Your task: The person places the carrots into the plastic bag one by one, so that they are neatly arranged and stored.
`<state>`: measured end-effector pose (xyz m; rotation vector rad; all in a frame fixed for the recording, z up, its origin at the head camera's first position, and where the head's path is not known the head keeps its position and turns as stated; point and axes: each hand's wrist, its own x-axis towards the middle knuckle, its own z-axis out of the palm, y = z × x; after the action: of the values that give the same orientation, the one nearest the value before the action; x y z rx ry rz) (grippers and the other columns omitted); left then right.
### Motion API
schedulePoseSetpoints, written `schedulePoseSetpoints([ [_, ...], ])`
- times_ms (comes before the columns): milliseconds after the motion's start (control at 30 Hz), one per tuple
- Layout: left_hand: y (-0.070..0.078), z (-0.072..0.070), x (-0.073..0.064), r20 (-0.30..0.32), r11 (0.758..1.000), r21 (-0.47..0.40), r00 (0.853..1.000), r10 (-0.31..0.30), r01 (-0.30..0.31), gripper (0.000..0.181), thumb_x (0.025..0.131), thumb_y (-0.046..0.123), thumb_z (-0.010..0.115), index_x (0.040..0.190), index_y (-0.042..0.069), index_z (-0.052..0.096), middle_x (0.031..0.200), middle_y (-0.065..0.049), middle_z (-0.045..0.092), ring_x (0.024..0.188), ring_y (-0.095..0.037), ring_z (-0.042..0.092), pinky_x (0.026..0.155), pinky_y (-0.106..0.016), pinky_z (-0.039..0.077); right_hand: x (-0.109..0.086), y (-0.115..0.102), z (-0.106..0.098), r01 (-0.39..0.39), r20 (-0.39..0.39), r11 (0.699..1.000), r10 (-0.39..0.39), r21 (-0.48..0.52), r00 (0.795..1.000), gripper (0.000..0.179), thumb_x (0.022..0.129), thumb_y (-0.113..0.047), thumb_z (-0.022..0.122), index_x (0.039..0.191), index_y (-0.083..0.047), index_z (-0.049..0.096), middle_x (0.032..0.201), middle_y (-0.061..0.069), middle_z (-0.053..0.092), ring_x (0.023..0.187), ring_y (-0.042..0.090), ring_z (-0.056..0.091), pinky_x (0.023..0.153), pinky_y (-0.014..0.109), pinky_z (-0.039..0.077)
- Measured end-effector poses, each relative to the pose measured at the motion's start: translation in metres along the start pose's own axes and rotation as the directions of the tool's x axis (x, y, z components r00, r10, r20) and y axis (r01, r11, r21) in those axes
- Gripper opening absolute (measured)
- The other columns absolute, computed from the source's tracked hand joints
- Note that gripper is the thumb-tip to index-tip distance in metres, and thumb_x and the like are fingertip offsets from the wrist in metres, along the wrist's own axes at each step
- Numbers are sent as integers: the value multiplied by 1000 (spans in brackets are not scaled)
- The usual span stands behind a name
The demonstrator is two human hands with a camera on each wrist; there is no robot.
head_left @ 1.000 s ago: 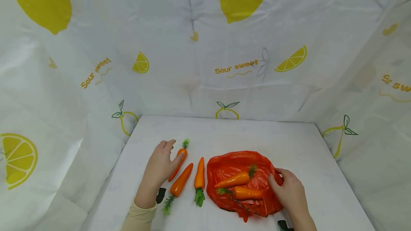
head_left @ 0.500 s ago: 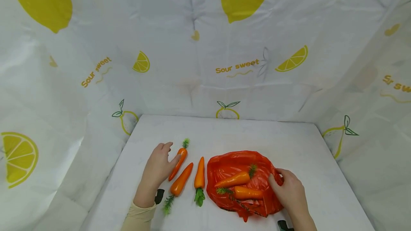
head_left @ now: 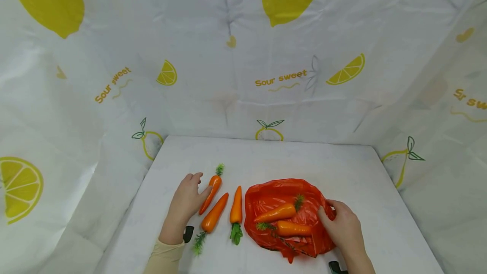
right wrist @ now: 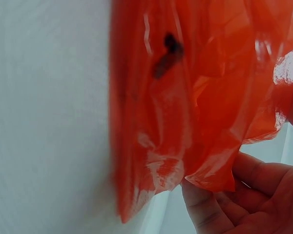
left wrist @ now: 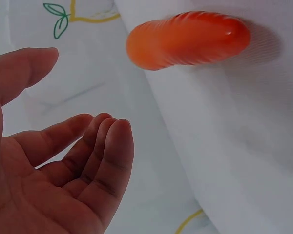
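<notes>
My left hand [head_left: 186,200] hovers beside the leftmost carrot [head_left: 210,197], with its thumb overlapping it in the head view. In the left wrist view, the hand [left wrist: 63,170] holds nothing, its fingers loosely bent, and a gap separates it from an orange carrot [left wrist: 185,41]. Between that hand and the bag lie a thicker carrot [head_left: 214,215] and one with leafy green tops [head_left: 236,206]. My right hand [head_left: 344,225] grips the right rim of a red plastic bag [head_left: 272,195]. Inside it rest a carrot [head_left: 275,213] and another carrot [head_left: 294,228].
All this lies on a white table [head_left: 304,160]. A white curtain [head_left: 209,113] printed with lemons rises behind and on both sides. Dark wrist-camera parts [head_left: 188,233] show at the left wrist.
My left hand has drawn back slightly toward the near side, its fingers bent a little more. The right hand, the bag and the carrots stay where they were.
</notes>
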<state>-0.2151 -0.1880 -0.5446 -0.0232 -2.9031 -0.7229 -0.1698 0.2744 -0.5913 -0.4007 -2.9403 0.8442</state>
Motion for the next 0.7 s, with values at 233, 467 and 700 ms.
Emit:
schedulePoseSetpoints([
  [233, -9, 11, 5, 34, 1000, -12, 999, -19, 19, 63, 101, 37, 83, 147, -1, 65, 122, -17, 71, 105, -33, 71, 96, -51, 64, 0, 2, 2, 11, -15, 1000, -11, -3, 1000, 62, 103, -43, 71, 142, 4, 67, 141, 32, 68, 120, 48, 68, 104, 67, 60],
  [467, -20, 23, 9, 49, 999, -24, 998, -36, 37, 61, 101, 35, 83, 146, -2, 66, 122, -18, 71, 106, -33, 72, 96, -52, 64, -1, 2, 1, 10, -9, 1000, -10, 1, 1000, 61, 103, -42, 70, 143, 5, 67, 141, 32, 68, 121, 49, 68, 105, 68, 59],
  [700, -24, 30, 10, 60, 997, -49, 996, -60, 63, 65, 100, 36, 83, 147, -4, 64, 123, -19, 71, 107, -34, 72, 98, -54, 62, 0, 2, 1, 7, -7, 1000, -7, 0, 1000, 62, 104, -43, 71, 143, 4, 67, 142, 32, 68, 121, 48, 68, 105, 67, 59],
])
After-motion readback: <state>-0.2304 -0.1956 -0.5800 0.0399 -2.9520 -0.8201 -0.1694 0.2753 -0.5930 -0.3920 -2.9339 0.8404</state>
